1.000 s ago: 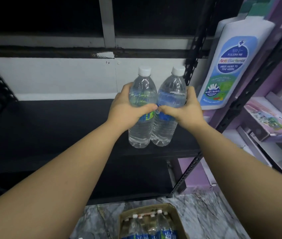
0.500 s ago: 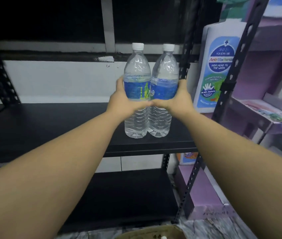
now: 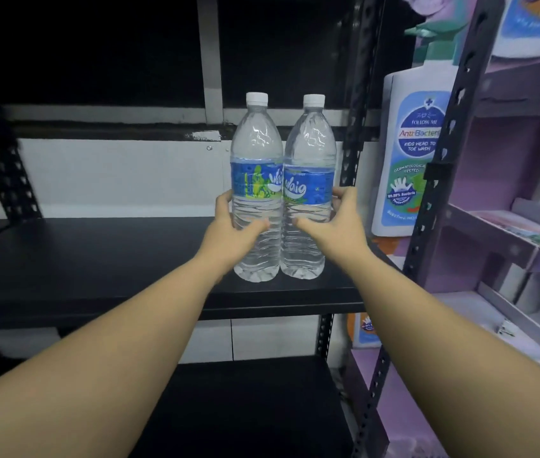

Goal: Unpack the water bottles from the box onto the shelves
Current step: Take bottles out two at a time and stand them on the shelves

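The single head-worn camera looks forward and slightly down along both forearms at a black shelf [image 3: 96, 259] spanning mid-frame. It sits close: the arms fill the lower corners, and a purple rack [image 3: 506, 180] crowds the right edge.

Two water bottles are being stood upright on the upper shelf [image 3: 96, 259], near its right front corner, touching side by side. The left bottle [image 3: 257, 193] is being gripped from the left by the left hand [image 3: 229, 233], the right bottle [image 3: 310, 193] from the right by the right hand [image 3: 334, 226]. A wash bottle [image 3: 410, 153] is being kept to their right, behind an upright post [image 3: 443, 160]. A lower shelf [image 3: 245, 408] is lying underneath.
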### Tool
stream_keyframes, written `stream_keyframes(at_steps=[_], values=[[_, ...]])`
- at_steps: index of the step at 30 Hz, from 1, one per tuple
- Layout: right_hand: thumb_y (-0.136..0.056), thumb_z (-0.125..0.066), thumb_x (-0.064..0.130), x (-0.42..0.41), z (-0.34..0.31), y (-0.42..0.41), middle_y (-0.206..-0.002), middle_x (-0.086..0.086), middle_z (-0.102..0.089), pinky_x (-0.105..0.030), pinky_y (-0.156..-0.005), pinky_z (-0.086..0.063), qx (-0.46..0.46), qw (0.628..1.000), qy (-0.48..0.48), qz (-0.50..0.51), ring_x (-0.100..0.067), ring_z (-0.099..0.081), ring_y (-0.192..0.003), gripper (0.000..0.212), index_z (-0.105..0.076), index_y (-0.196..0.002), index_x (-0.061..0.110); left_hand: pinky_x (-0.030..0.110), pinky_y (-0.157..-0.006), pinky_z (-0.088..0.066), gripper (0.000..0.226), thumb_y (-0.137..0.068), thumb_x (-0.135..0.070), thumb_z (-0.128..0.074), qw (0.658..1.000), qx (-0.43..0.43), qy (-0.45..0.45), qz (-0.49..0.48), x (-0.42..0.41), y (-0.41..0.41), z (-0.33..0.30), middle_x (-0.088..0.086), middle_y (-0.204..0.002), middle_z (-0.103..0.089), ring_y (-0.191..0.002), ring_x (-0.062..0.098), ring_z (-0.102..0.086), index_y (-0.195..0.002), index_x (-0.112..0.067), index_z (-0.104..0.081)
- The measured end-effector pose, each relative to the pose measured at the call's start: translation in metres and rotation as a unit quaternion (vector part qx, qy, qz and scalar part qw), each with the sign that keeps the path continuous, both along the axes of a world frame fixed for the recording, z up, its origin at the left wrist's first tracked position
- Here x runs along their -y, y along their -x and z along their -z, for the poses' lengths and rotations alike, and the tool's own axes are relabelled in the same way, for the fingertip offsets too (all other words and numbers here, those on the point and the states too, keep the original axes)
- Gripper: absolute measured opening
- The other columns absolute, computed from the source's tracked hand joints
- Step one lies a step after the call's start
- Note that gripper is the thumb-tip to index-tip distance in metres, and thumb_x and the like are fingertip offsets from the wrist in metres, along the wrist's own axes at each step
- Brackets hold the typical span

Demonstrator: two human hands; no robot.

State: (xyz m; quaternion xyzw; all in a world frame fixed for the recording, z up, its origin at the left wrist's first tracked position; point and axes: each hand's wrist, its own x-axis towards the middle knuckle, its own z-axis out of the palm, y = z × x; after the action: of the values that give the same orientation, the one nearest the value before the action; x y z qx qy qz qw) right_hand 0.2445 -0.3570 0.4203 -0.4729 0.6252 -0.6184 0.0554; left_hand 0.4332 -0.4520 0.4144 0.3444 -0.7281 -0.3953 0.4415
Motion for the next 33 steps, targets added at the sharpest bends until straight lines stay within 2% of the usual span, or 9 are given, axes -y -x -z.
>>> stream_keyframes(at_steps=[2,4,7,12,17,22,25,29,33], values=[[-0.065,-0.098,0.032,-0.002,0.009,-0.002,-0.118,0.018,-0.061,-0.025,-0.099,-0.052,-0.016,1.000,0.004,-0.006,0.007,-0.064,-0.108,0.091,-0.034,-0.130,0.037,0.033,-0.105,-0.049,0.104,-0.071,-0.041,-0.094,1.000,0.001,0.030,0.004,-0.003,0.002,0.011,-0.021,-0.130,-0.062,-0.123,0.007,-0.061,-0.153,-0.039,-0.030],[-0.054,-0.100,0.047,-0.002,0.015,-0.002,-0.133,0.007,-0.054,-0.030,-0.104,-0.046,-0.045,0.999,0.002,0.011,-0.009,-0.058,-0.123,0.107,-0.032,-0.136,0.047,0.034,-0.109,-0.044,0.112,-0.059,-0.042,-0.099,0.999,0.006,0.049,-0.019,-0.003,0.003,0.017,-0.027,-0.129,-0.052,-0.134,0.008,-0.048,-0.150,-0.045,-0.034],[-0.057,-0.101,0.045,-0.002,0.018,-0.002,-0.136,0.006,-0.046,-0.028,-0.099,-0.041,-0.047,0.999,-0.012,0.025,-0.011,-0.050,-0.123,0.117,-0.032,-0.152,0.039,0.043,-0.113,-0.046,0.113,-0.051,-0.050,-0.100,0.998,0.005,0.045,-0.040,0.001,0.006,0.021,-0.022,-0.133,-0.057,-0.139,0.011,-0.045,-0.147,-0.050,-0.039],[-0.063,-0.097,0.043,-0.002,0.029,-0.002,-0.127,0.011,-0.062,-0.032,-0.096,-0.051,-0.018,1.000,0.000,0.024,-0.010,-0.063,-0.116,0.114,-0.031,-0.155,0.036,0.037,-0.106,-0.052,0.109,-0.054,-0.050,-0.101,0.998,-0.006,0.017,-0.066,-0.005,0.006,0.027,-0.012,-0.136,-0.060,-0.125,0.009,-0.061,-0.142,-0.039,-0.037],[-0.072,-0.093,0.029,-0.006,0.036,0.003,-0.120,0.017,-0.066,-0.034,-0.102,-0.055,0.022,1.000,-0.011,0.006,0.005,-0.064,-0.110,0.076,-0.045,-0.131,0.026,0.034,-0.102,-0.051,0.094,-0.065,-0.046,-0.099,0.997,-0.012,0.004,-0.080,-0.012,0.004,0.031,-0.013,-0.130,-0.060,-0.113,-0.004,-0.060,-0.134,-0.039,-0.036],[-0.061,-0.100,0.045,-0.008,0.049,0.008,-0.130,0.009,-0.059,-0.025,-0.093,-0.052,-0.004,0.999,-0.037,-0.021,-0.002,-0.062,-0.113,0.090,-0.041,-0.129,0.039,0.033,-0.102,-0.052,0.093,-0.059,-0.050,-0.099,0.994,-0.007,0.028,-0.101,-0.016,0.005,0.035,-0.011,-0.132,-0.052,-0.113,0.000,-0.061,-0.135,-0.042,-0.045],[-0.062,-0.099,0.047,-0.008,0.052,0.009,-0.128,0.009,-0.061,-0.021,-0.087,-0.051,0.003,0.998,-0.045,-0.033,-0.001,-0.063,-0.109,0.085,-0.042,-0.125,0.041,0.039,-0.102,-0.056,0.084,-0.063,-0.053,-0.094,0.995,0.008,0.029,-0.098,-0.009,0.002,0.035,-0.012,-0.129,-0.062,-0.109,0.003,-0.067,-0.138,-0.042,-0.057],[-0.064,-0.098,0.047,-0.006,0.052,0.008,-0.127,0.010,-0.061,-0.020,-0.086,-0.050,0.008,0.998,-0.043,-0.034,0.000,-0.063,-0.108,0.084,-0.042,-0.125,0.042,0.042,-0.105,-0.055,0.072,-0.076,-0.040,-0.090,0.996,0.010,0.001,-0.093,-0.006,-0.001,0.036,-0.014,-0.125,-0.068,-0.113,0.005,-0.067,-0.135,-0.037,-0.050],[-0.062,-0.099,0.046,-0.008,0.052,0.010,-0.126,0.013,-0.061,-0.021,-0.087,-0.050,0.012,0.998,-0.047,-0.039,0.002,-0.063,-0.109,0.086,-0.043,-0.127,0.040,0.035,-0.098,-0.057,0.085,-0.060,-0.055,-0.096,0.997,0.028,-0.010,-0.077,-0.006,-0.001,0.040,-0.015,-0.128,-0.068,-0.112,0.002,-0.067,-0.132,-0.040,-0.053]])
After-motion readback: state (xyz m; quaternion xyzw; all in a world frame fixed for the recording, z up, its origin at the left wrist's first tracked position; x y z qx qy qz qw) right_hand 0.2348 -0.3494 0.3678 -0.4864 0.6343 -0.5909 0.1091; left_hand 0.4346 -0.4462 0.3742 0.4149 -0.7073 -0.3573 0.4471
